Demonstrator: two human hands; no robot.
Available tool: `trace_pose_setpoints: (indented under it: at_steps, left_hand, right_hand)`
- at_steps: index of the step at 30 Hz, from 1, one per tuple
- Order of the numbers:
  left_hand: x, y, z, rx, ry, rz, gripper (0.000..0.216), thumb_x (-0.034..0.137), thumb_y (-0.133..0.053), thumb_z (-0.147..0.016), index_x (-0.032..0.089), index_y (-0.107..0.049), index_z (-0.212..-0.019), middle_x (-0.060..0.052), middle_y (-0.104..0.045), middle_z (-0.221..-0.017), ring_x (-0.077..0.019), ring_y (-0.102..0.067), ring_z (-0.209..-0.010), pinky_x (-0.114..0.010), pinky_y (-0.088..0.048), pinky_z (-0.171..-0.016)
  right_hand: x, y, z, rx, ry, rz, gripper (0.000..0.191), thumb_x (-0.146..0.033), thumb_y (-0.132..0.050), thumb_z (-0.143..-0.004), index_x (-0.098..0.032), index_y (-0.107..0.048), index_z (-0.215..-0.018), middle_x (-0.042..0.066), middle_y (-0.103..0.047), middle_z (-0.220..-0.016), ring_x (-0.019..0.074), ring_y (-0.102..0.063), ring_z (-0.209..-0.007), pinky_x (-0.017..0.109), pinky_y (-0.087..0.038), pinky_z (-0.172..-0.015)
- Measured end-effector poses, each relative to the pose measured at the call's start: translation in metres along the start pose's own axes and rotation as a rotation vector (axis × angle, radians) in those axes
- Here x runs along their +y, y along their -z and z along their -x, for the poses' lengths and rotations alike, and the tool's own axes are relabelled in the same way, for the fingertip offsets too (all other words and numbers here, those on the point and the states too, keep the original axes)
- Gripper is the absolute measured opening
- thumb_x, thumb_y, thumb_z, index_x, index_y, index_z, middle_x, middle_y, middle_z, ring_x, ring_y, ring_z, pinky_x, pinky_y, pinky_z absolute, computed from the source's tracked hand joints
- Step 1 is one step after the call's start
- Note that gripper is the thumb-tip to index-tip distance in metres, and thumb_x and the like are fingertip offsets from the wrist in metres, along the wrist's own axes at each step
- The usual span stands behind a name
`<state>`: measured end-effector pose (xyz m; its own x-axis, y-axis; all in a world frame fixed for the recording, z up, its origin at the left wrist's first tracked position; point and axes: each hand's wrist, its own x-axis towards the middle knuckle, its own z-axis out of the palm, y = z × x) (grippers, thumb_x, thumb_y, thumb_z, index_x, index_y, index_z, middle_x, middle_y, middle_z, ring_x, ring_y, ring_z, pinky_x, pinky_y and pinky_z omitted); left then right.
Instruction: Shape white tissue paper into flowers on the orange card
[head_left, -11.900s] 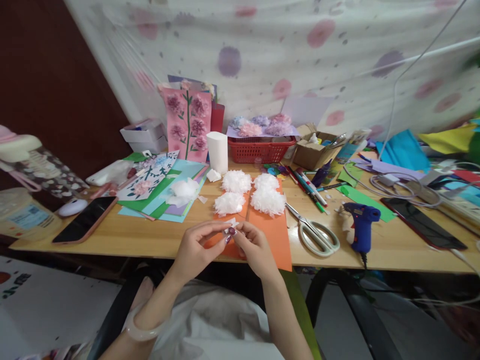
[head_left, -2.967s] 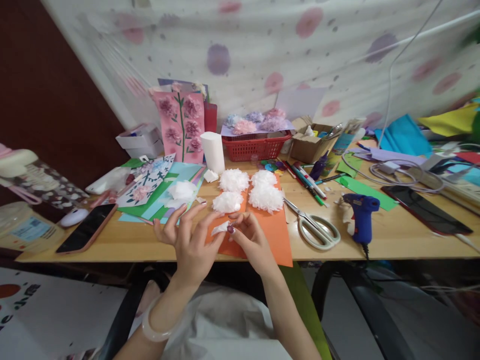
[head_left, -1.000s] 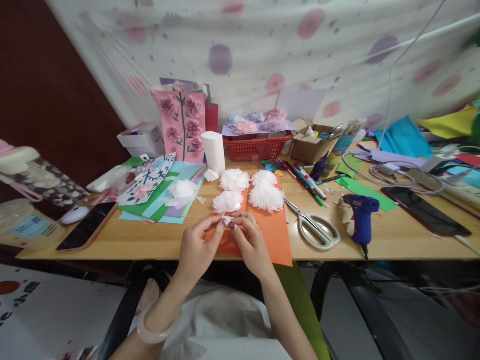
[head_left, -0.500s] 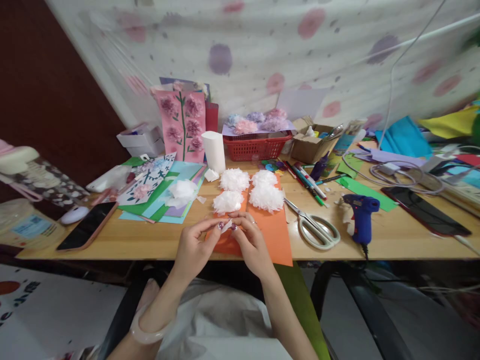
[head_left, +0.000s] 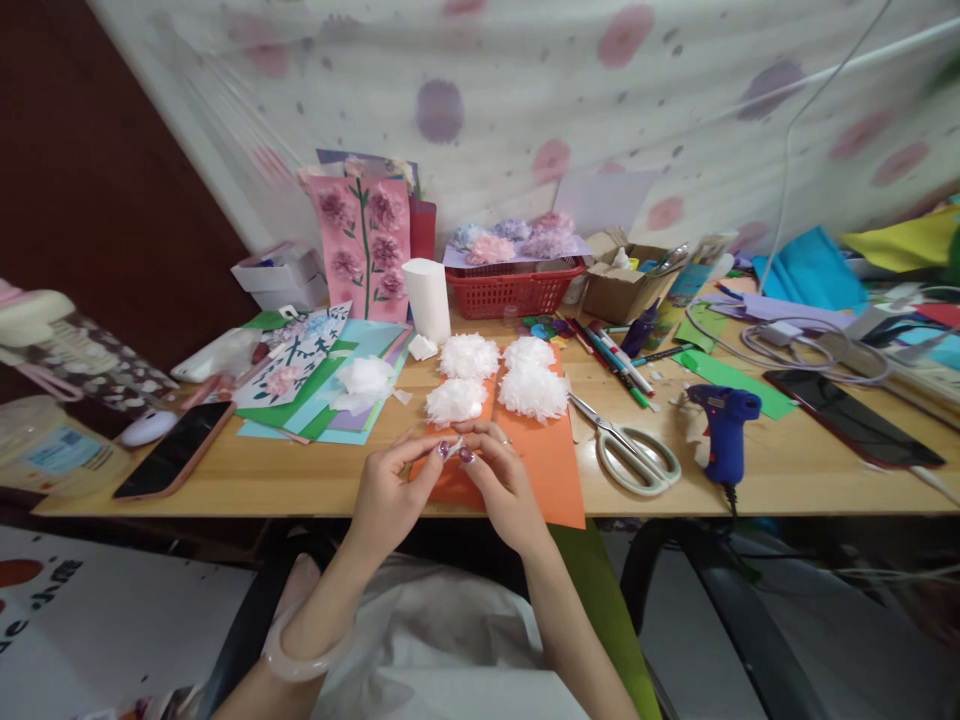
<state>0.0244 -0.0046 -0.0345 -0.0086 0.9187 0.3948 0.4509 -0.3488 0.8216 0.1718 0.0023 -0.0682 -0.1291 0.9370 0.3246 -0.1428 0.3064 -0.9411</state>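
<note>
Scissors point(head_left: 622, 440) right of puffs point(head_left: 534, 391), basket point(head_left: 514, 296) behind

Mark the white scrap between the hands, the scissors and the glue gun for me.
White scrap point(head_left: 454, 447): head view, on its small exposed part.
Scissors point(head_left: 621, 439): head view, where the handles meet.
Glue gun point(head_left: 725, 438): head view, on its blue body.

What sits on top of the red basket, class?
A purple sheet carrying fluffy pink, blue and purple flowers. The sheet and basket wall hide most of the inside.

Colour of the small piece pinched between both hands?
White; the small piece shows best in the head view, though mostly hidden by fingers.
</note>
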Motion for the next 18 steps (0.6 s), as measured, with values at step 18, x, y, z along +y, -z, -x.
trace_pose_setpoints:
  at_steps: [18]
  left_hand:
    - [-0.0012,0.0004,0.0029,-0.002,0.025,0.038,0.022,0.023,-0.060,-0.084,0.019,-0.081,-0.089,-0.005,-0.081,-0.094,-0.0221,-0.075,-0.092,-0.032,-0.058,-0.091]
  right_hand:
    - [0.0000,0.0011,-0.0011,-0.021,-0.004,-0.012,0.019,-0.033,-0.056,-0.094,-0.024,-0.070,-0.085,0.008,-0.060,-0.118,0.0223,-0.056,-0.120,0.037,-0.043,-0.102]
